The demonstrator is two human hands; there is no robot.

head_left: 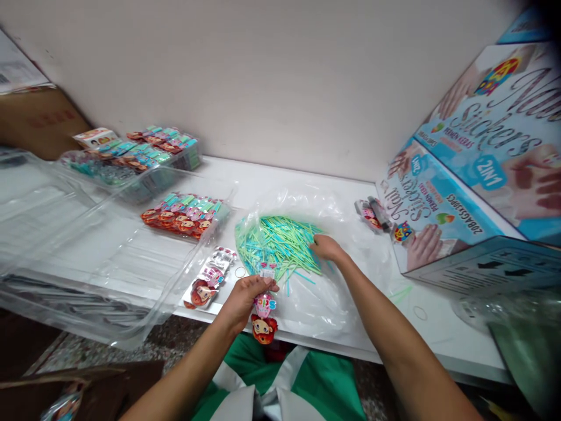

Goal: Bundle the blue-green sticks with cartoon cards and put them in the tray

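My left hand (249,296) pinches a small packet (264,316) near the table's front edge. The packet has a pink label and a red-haired cartoon head at its lower end. My right hand (328,248) reaches to the right side of a heap of thin green and blue sticks (284,240), its fingers curled and closed. Whatever those fingers grip is hidden from me. The heap lies in an opened clear plastic bag (324,310) spread on the white table (228,169). Left of my left hand, a few similar packets (210,278) lie together.
A clear plastic tray (131,257) sits at the left, with a row of packets (184,216) by its right side. More filled packs (144,149) stand behind. Nail Stickers boxes (464,193) rise at the right, near a dark-and-red packet (372,214). A wall backs the table.
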